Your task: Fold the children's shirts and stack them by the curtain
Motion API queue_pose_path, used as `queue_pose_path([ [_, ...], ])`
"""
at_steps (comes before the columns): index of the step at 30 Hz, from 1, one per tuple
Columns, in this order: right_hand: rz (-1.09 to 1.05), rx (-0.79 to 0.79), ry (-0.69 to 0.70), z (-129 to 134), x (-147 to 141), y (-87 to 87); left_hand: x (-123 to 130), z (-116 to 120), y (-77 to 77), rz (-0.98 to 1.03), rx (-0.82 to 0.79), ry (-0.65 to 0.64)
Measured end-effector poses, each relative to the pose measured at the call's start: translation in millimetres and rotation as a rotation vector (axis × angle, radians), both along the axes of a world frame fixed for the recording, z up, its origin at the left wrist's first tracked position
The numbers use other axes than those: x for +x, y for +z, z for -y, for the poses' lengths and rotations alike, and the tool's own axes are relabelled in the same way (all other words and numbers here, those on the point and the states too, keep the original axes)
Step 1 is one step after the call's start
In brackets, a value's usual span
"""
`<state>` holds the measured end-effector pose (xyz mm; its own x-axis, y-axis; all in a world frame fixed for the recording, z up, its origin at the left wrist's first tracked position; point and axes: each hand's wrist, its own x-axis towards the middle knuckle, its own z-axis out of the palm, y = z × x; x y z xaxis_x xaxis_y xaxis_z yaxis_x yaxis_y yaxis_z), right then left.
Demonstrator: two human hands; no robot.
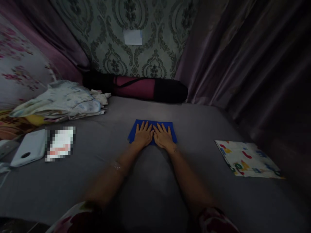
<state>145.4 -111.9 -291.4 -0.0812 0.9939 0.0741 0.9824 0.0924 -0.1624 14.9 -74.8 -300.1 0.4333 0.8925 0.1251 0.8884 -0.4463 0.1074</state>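
A blue folded cloth (153, 142) lies flat on the grey sheet, in the middle of the head view. My left hand (144, 134) rests palm down on its left half, fingers spread and pointing away from me. On the right half lies my right hand (164, 136), also flat with its fingers apart. The two thumbs are close together near the cloth's centre. Both palms hide much of the cloth, whose far edge and side corners show around the fingers.
A folded patterned cloth (247, 158) is at the right. Crumpled light clothes (68, 100) lie at the left, behind a white device (30, 147) and a blurred-out item (60, 144). A black and pink long bag (136, 87) lies along the wall.
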Motion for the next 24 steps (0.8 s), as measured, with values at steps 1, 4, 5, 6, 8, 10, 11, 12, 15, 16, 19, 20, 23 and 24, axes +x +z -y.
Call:
queue_pose_path([
  [1,0.002,-0.014,-0.002,-0.5,0.3,-0.2,-0.4,-0.9,-1.1,-0.005,-0.008,0.000],
  [4,0.003,-0.048,-0.003,-1.8,0.2,1.7,0.0,-3.2,-0.9,-0.015,-0.036,0.010],
  [5,0.002,-0.053,-0.003,-2.1,0.0,2.8,0.4,-3.6,-0.1,-0.017,-0.046,0.010],
  [6,-0.001,-0.059,-0.004,-2.5,0.0,4.0,0.7,-4.0,0.9,-0.017,-0.054,0.008],
  [8,-0.015,-0.082,0.003,-3.8,0.9,6.6,0.9,-4.6,3.6,-0.010,-0.061,0.004],
  [10,-0.034,-0.084,0.000,-6.1,3.2,8.7,0.2,-5.6,6.6,0.018,-0.017,0.005],
  [11,-0.035,-0.055,-0.010,-7.6,4.8,9.3,-0.5,-6.3,7.7,0.038,0.034,-0.002],
  [12,-0.030,-0.010,-0.026,-9.1,6.5,9.4,-1.4,-7.3,8.3,0.060,0.095,-0.010],
  [15,0.004,0.093,-0.078,-13.2,10.6,6.0,-3.9,-11.0,5.5,0.096,0.189,-0.025],
  [16,0.009,0.080,-0.085,-14.1,11.4,3.9,-4.5,-12.3,3.2,0.091,0.163,-0.020],
  [19,0.008,0.000,-0.095,-16.1,12.0,-2.5,-5.1,-15.7,-3.5,0.060,0.039,0.005],
  [20,0.006,-0.017,-0.097,-16.6,11.9,-4.0,-4.9,-16.5,-4.7,0.056,0.012,0.011],
  [23,-0.004,-0.040,-0.102,-17.6,11.7,-4.8,-4.3,-17.5,-4.1,0.061,-0.029,0.019],
  [24,-0.009,-0.044,-0.102,-17.8,12.0,-4.1,-4.3,-17.5,-2.8,0.062,-0.037,0.016],
])
